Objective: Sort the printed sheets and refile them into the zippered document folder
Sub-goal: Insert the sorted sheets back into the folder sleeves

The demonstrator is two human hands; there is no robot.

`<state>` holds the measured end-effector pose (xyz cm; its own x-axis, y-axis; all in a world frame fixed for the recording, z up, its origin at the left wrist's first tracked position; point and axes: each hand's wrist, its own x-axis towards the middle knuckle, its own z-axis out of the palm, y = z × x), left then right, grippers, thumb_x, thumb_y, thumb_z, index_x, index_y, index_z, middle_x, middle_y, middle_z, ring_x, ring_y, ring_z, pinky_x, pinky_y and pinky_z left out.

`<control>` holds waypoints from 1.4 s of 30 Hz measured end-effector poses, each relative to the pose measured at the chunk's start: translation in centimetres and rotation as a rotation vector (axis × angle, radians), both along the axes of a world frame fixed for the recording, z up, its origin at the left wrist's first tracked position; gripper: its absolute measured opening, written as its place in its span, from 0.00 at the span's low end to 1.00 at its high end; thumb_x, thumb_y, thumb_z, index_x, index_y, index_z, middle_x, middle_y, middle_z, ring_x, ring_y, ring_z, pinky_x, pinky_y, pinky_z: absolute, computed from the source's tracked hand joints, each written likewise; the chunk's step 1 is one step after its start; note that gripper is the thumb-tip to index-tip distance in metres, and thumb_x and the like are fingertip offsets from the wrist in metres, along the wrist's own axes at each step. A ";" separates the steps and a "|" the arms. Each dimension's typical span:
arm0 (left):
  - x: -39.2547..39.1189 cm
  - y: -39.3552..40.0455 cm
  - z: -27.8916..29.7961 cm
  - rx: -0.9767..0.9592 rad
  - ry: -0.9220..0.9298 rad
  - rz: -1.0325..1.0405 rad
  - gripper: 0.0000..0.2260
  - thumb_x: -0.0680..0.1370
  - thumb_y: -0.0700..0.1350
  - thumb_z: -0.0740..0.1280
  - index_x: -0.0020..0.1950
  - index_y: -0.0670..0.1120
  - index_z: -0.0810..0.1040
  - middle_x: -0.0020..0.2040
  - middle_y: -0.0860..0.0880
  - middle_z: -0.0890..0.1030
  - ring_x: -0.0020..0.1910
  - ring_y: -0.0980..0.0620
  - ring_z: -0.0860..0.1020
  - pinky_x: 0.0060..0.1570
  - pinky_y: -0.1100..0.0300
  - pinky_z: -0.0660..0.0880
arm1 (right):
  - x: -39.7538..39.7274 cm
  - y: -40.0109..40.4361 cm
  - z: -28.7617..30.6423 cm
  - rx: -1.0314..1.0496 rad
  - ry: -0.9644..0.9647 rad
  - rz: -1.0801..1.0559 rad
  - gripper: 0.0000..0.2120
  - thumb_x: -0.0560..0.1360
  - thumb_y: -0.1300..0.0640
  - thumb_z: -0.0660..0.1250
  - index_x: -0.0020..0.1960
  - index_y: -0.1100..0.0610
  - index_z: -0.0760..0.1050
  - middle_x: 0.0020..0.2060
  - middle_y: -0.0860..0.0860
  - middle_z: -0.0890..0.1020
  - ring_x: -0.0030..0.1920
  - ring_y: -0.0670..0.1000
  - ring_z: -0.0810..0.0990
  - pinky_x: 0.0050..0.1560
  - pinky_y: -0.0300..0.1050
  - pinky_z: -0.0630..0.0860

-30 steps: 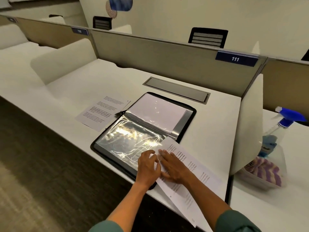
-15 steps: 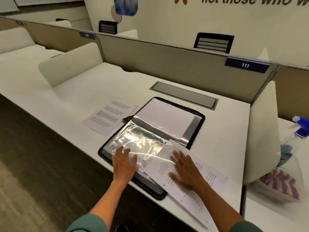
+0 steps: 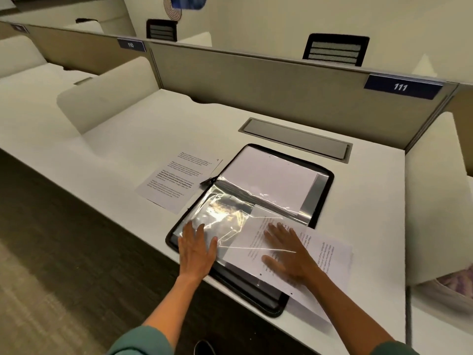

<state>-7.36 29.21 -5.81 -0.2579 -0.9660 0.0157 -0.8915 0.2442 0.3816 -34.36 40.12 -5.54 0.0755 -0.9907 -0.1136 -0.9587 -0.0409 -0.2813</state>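
Note:
A black zippered document folder (image 3: 325, 190) lies open on the white desk, its shiny clear sleeves showing. A white sheet sits in the far sleeve (image 3: 266, 175). My left hand (image 3: 195, 248) rests flat, fingers spread, on the near clear sleeve (image 3: 225, 216). My right hand (image 3: 289, 252) presses flat on a printed sheet (image 3: 330, 260), which lies slantwise with its left end under the near sleeve's lifted edge and its right end on the desk. Another printed sheet (image 3: 176, 183) lies on the desk left of the folder.
A grey cable hatch (image 3: 297, 138) is set into the desk behind the folder. A beige partition (image 3: 268, 83) with a "111" tag runs along the back. A white side divider (image 3: 435, 206) stands at the right, with a plastic tub (image 3: 450, 288) beyond it.
My hands have spread apart: the left slid left onto the clear sleeve, the right stayed on the printed sheet and pushed it further left under the sleeve. The view has shifted right.

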 end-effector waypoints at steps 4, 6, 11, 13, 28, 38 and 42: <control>-0.1 -0.6 -0.2 0.022 -0.004 0.041 0.35 0.78 0.66 0.44 0.77 0.46 0.62 0.79 0.38 0.56 0.79 0.40 0.51 0.76 0.38 0.50 | -1.4 1.7 0.3 0.033 0.022 0.038 0.37 0.75 0.26 0.44 0.79 0.41 0.46 0.79 0.44 0.40 0.78 0.48 0.34 0.77 0.54 0.35; -0.3 -0.6 -0.5 0.027 -0.028 0.045 0.35 0.78 0.66 0.42 0.77 0.46 0.62 0.79 0.37 0.56 0.79 0.39 0.51 0.76 0.38 0.49 | -1.6 1.4 0.2 0.065 0.047 0.053 0.38 0.74 0.24 0.46 0.79 0.39 0.44 0.79 0.44 0.38 0.78 0.49 0.32 0.77 0.54 0.35; -0.3 -0.6 -0.8 0.029 -0.061 0.030 0.35 0.78 0.67 0.39 0.77 0.48 0.59 0.79 0.37 0.52 0.79 0.39 0.49 0.76 0.41 0.48 | 1.0 -1.8 0.3 0.034 0.087 0.041 0.39 0.73 0.23 0.39 0.79 0.40 0.37 0.78 0.45 0.34 0.77 0.50 0.30 0.77 0.59 0.36; -0.2 -0.6 -1.1 0.029 -0.049 0.034 0.35 0.78 0.67 0.41 0.78 0.48 0.59 0.80 0.38 0.51 0.79 0.40 0.48 0.77 0.43 0.46 | 2.1 -3.4 0.0 0.017 0.125 0.042 0.40 0.74 0.24 0.39 0.80 0.42 0.41 0.79 0.47 0.37 0.78 0.51 0.32 0.77 0.62 0.40; -1.1 -1.9 -0.1 0.117 -0.111 0.071 0.45 0.71 0.75 0.40 0.81 0.50 0.49 0.79 0.36 0.40 0.79 0.38 0.38 0.76 0.43 0.40 | 0.2 0.2 0.3 0.026 0.075 0.021 0.38 0.75 0.26 0.41 0.80 0.43 0.47 0.80 0.47 0.44 0.79 0.51 0.38 0.78 0.62 0.44; -1.2 -0.9 -0.1 0.112 -0.194 0.120 0.45 0.71 0.76 0.40 0.81 0.50 0.46 0.79 0.35 0.40 0.78 0.37 0.39 0.75 0.43 0.39 | 3.6 -3.3 0.4 -0.049 0.105 0.038 0.36 0.78 0.30 0.48 0.80 0.47 0.49 0.80 0.48 0.48 0.80 0.52 0.43 0.76 0.62 0.44; -1.1 -1.1 -0.3 0.109 -0.166 0.125 0.47 0.69 0.77 0.38 0.81 0.50 0.45 0.79 0.35 0.39 0.78 0.37 0.38 0.76 0.43 0.39 | 3.1 -2.4 0.6 -0.046 0.033 0.023 0.36 0.78 0.29 0.44 0.80 0.47 0.50 0.80 0.50 0.50 0.80 0.55 0.46 0.76 0.60 0.46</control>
